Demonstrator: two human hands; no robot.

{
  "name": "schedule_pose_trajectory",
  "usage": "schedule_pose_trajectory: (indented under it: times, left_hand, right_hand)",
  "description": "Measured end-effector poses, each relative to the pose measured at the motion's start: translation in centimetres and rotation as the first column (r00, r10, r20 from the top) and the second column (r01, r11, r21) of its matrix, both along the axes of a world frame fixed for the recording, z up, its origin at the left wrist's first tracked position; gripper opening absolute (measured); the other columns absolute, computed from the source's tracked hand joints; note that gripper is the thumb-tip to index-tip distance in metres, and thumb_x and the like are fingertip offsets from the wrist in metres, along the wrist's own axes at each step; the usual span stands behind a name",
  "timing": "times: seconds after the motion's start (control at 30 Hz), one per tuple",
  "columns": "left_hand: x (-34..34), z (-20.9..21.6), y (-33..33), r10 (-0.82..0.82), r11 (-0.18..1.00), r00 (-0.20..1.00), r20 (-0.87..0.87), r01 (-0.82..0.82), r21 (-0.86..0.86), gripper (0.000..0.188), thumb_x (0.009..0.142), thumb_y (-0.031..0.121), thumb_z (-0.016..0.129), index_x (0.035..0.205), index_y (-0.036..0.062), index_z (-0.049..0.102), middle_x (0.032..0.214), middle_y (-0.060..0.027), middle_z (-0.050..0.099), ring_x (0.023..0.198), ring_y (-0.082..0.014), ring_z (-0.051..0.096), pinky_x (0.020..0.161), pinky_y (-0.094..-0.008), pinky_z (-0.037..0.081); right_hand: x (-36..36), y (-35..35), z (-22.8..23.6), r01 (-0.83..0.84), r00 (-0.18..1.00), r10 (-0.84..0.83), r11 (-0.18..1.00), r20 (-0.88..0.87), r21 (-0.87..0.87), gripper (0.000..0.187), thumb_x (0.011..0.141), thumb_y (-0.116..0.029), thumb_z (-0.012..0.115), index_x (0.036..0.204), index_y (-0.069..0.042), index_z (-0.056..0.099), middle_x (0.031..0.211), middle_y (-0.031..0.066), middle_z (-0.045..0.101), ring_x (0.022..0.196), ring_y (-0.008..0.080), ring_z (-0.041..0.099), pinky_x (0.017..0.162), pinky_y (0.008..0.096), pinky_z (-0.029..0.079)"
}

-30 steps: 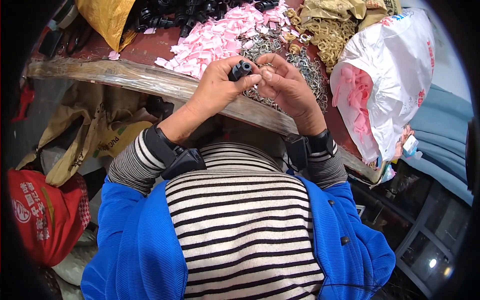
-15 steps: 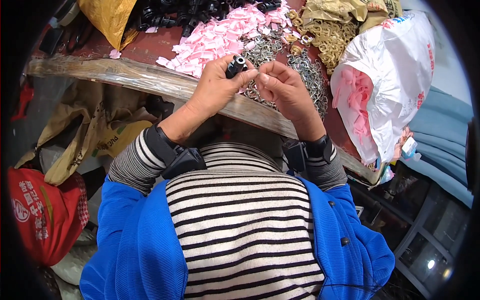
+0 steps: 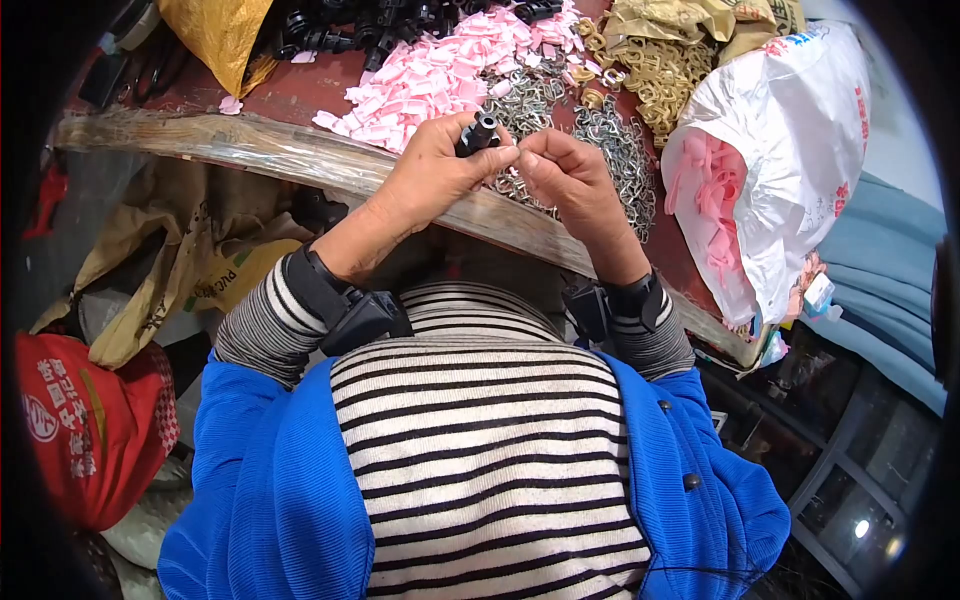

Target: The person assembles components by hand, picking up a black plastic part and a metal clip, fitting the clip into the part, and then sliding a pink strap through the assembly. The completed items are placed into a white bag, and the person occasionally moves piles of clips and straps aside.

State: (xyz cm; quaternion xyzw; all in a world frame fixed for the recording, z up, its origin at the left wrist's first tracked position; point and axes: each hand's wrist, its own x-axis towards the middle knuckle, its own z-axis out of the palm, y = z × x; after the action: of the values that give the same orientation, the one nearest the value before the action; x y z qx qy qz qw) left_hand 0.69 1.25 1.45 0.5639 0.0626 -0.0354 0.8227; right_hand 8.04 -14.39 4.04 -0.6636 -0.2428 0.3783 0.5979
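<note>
My left hand (image 3: 440, 165) is closed round a black cylindrical plastic part (image 3: 478, 134), whose round hollow end points up and away from me. Thumb and fingertips of my right hand (image 3: 575, 185) are pinched together beside my left thumb tip; whatever they grip is too small to make out. Both hands are above the table's near edge. Just beyond them lie a heap of small silver metal hooks (image 3: 620, 155) and a heap of pale pink plastic pieces (image 3: 425, 85).
More black parts (image 3: 375, 28) are piled at the back. Gold-coloured metal rings (image 3: 660, 80) lie at the far right, near a white sack (image 3: 775, 150) holding pink pieces. A yellow bag (image 3: 215, 40) stands back left. The wooden table edge (image 3: 250, 145) runs in front of me.
My left hand and the black part have shifted very slightly right. My right hand's fingers have moved a little, still pinched close to the left thumb.
</note>
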Motion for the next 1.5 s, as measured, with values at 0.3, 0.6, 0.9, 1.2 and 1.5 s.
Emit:
schedule_pose_trajectory:
  times: [0.3,0.6,0.9,1.2,1.5]
  left_hand:
    - [-0.1,-1.0,0.9,-0.190,0.799,0.979,-0.078,0.107,-0.591,0.030,0.085,0.016,0.047,0.110,-0.0007,0.041,0.087,-0.0055,0.055,0.074,-0.0117,0.056,0.062,-0.0220,0.048]
    - [-0.4,-1.1,0.7,-0.195,0.811,0.976,-0.093,0.107,-0.575,0.029,0.086,0.016,0.047,0.108,-0.0038,0.046,0.094,-0.0085,0.056,0.081,-0.0138,0.058,0.072,-0.0232,0.049]
    - [-0.6,-0.8,0.4,-0.194,0.879,0.962,-0.190,0.084,-0.469,0.028,0.085,0.016,0.050,0.103,-0.0052,0.050,0.094,-0.0083,0.055,0.084,-0.0135,0.056,0.075,-0.0239,0.049]
    - [-0.3,-0.9,0.6,-0.233,0.899,0.953,-0.195,0.134,-0.417,0.028,0.084,0.016,0.051,0.102,-0.0048,0.050,0.092,-0.0079,0.056,0.083,-0.0144,0.057,0.075,-0.0239,0.049]
    - [-0.4,-0.8,1.4,-0.211,0.824,0.970,-0.122,0.110,-0.556,0.026,0.085,0.012,0.049,0.104,-0.0045,0.047,0.093,-0.0109,0.057,0.085,-0.0180,0.059,0.074,-0.0227,0.049]
  right_hand:
    - [0.5,-0.2,0.0,0.075,0.769,-0.022,0.996,0.639,-0.057,0.004,0.074,-0.004,0.056,0.077,-0.001,0.055,0.075,0.0023,0.049,0.066,0.0085,0.046,0.057,0.0202,0.036]
    - [-0.7,1.2,2.0,0.116,0.265,0.095,0.985,0.959,-0.130,0.012,0.063,-0.002,0.061,0.074,-0.006,0.058,0.089,0.0054,0.052,0.087,0.0223,0.047,0.075,0.0309,0.036]
    - [-0.6,1.4,1.6,0.057,0.301,0.184,0.976,0.936,-0.210,0.011,0.061,-0.004,0.062,0.069,-0.007,0.056,0.090,0.0035,0.052,0.092,0.0235,0.046,0.080,0.0337,0.033]
    - [-0.3,1.5,1.4,0.076,0.358,0.240,0.956,0.902,-0.284,0.011,0.060,-0.003,0.062,0.068,-0.006,0.055,0.087,0.0030,0.052,0.089,0.0228,0.047,0.078,0.0330,0.035]
    - [1.5,1.1,0.5,0.118,0.605,-0.065,0.993,0.793,-0.009,0.010,0.064,-0.004,0.062,0.072,-0.004,0.055,0.085,0.0053,0.053,0.074,0.0227,0.050,0.065,0.0284,0.041]
